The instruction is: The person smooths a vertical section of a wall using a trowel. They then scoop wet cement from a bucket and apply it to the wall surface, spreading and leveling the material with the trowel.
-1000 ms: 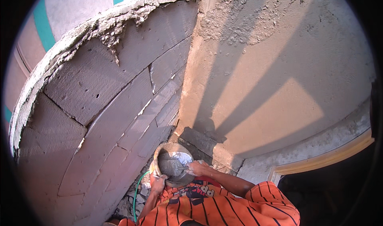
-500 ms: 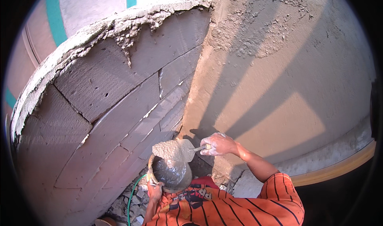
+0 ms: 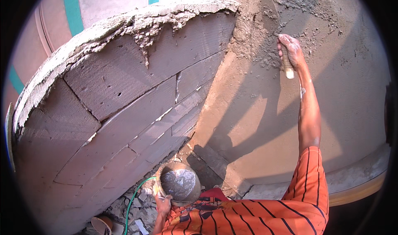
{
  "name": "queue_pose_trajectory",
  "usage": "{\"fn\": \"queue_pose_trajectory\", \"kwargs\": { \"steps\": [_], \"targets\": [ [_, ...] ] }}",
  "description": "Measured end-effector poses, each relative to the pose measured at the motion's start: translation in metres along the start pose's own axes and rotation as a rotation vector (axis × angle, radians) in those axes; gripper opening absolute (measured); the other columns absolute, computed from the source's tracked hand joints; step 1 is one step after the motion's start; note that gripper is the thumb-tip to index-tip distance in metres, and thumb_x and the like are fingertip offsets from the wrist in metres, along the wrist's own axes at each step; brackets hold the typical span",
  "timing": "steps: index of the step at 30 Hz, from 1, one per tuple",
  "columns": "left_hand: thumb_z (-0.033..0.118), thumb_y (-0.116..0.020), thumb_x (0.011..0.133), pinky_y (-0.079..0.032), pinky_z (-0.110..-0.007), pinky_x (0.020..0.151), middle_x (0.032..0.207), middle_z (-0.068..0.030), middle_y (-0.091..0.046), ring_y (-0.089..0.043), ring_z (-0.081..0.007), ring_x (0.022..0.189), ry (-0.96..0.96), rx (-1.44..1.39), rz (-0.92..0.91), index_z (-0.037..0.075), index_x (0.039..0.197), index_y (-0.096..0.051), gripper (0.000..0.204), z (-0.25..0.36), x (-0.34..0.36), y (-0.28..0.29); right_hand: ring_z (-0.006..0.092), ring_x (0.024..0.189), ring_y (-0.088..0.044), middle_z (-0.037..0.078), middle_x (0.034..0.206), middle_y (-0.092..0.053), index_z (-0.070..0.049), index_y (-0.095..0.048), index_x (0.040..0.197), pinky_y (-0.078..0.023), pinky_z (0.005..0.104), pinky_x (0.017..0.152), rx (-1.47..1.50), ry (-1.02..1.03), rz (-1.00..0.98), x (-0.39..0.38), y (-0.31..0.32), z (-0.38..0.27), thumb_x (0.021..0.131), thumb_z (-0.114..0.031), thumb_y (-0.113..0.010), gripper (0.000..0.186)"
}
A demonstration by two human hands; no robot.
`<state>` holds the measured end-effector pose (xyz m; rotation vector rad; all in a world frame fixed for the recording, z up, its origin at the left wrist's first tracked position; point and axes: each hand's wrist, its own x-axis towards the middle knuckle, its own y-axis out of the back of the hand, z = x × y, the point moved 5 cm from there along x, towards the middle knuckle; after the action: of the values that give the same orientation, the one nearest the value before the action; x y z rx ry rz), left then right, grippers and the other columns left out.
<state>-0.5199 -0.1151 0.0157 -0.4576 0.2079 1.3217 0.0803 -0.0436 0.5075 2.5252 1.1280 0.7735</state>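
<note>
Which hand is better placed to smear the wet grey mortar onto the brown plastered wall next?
The right hand. It is raised against the brown plastered wall, gripping the wooden-handled steel trowel at the fresh patch. The left hand is low, holding the round mortar pan.

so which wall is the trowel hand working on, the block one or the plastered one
The plastered wall, brown and smooth-coated; the right hand presses the trowel there. The grey block wall shows bare joints.
</note>
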Motion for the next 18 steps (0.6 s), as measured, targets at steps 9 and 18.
{"fn": "queue_pose_trajectory", "kwargs": {
  "steps": [9, 18],
  "targets": [
    [-0.006, -0.061, 0.075, -0.05, -0.03, 0.066, 0.086, -0.0048, -0.064, -0.06, -0.0156, 0.073, 0.022, 0.054, -0.068, -0.003, 0.107, -0.056, 0.032, 0.011, 0.01, 0.007, 0.0147, 0.054, -0.057, 0.006, 0.068, -0.061, 0.003, -0.066, 0.088, -0.047, 0.034, 0.052, -0.798, -0.181, -0.37, 0.016, -0.038, 0.062, 0.091, -0.03, -0.064, 0.033],
    [-0.009, -0.06, 0.072, -0.05, -0.031, 0.074, 0.094, -0.0069, -0.065, -0.061, -0.0171, 0.08, 0.015, 0.01, -0.04, -0.003, 0.11, -0.057, 0.039, 0.022, 0.017, 0.014, 0.0181, 0.066, -0.061, 0.009, 0.074, -0.064, 0.001, -0.068, 0.098, -0.049, 0.0352, 0.061, -0.804, -0.096, -0.029, 0.058, 0.043, -0.04, 0.092, -0.034, -0.063, 0.036]
  ]
}}
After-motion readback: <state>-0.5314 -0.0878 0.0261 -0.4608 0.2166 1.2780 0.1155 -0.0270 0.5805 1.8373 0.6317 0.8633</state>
